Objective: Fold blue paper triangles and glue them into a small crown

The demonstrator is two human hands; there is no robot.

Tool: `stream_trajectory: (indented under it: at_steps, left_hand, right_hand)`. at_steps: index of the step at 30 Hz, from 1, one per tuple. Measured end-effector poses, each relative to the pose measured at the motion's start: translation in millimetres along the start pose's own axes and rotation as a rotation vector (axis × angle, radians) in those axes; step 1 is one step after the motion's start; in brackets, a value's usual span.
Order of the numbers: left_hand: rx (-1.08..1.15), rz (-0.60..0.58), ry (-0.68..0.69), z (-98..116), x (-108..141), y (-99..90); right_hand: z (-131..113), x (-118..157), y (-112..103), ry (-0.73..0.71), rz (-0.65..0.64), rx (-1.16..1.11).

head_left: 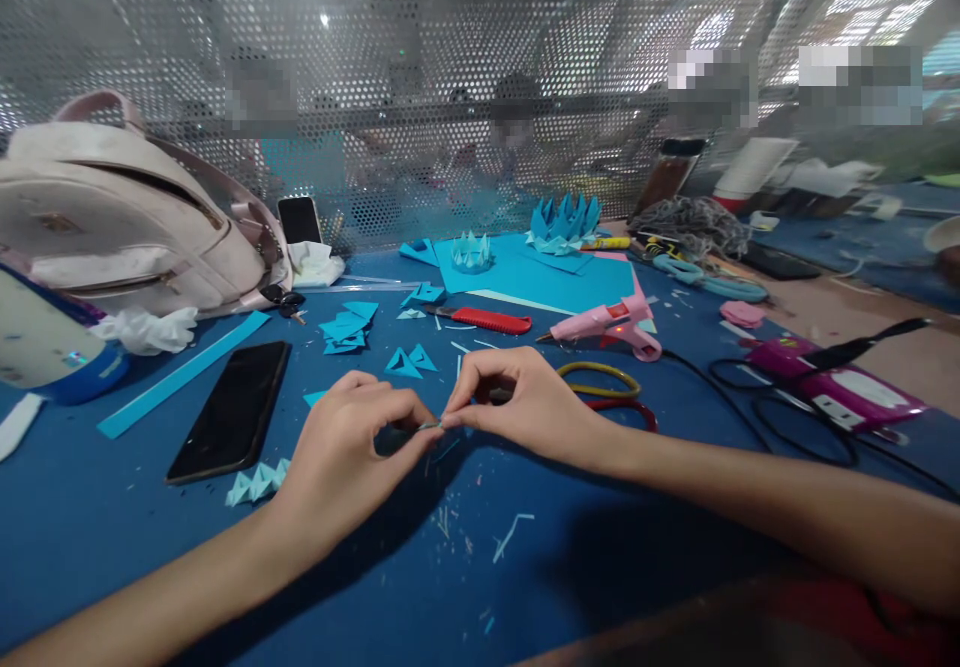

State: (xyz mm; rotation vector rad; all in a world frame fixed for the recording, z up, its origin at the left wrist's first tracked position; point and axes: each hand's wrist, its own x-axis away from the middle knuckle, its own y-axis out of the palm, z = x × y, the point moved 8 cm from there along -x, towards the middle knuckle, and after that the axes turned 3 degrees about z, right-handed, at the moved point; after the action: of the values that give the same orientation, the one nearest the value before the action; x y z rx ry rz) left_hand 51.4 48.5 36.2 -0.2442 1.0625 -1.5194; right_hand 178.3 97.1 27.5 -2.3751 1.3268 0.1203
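My left hand (349, 447) and my right hand (525, 402) meet fingertip to fingertip above the blue table. Both are closed in a pinch on a tiny light-blue paper piece (430, 426), mostly covered by the fingers. Beside my left wrist lies a row of folded pale-blue paper points (259, 484), next to a black phone (232, 412). Scissors with yellow and red handles (611, 379) are partly hidden behind my right hand. Folded blue triangles (409, 360), a stack of blue paper pieces (349, 329) and a red box cutter (491, 321) lie beyond my hands.
A pink glue gun (600, 325) rests to the right, its cord running by a purple power strip (832, 382). Two folded paper crowns, one pale (472, 252) and one darker (564, 222), stand on blue sheets (517, 282). A backpack (142, 217) sits left, before a perforated metal screen (420, 77).
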Motion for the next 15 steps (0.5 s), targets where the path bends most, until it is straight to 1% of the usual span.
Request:
stream_trajectory:
  at_steps: [4,7,11,15]
  left_hand:
    - [0.011,-0.035,-0.029,-4.1,-0.8,3.5]
    - [0.018,-0.074,-0.123,-13.1,-2.8,6.6]
    - [0.082,-0.144,-0.254,-24.3,-5.1,11.3]
    - [0.156,-0.194,-0.306,-27.5,-5.0,14.9]
  right_hand:
    - [1.7,0.0,-1.9,-0.002,0.036,0.018]
    - [4.3,0.5,-4.5,-0.001,0.065,0.069]
    - [0.8,0.0,-9.8,-0.073,0.109,0.165]
    - [-2.8,-2.4,-17.7,-0.118,0.148,0.141]
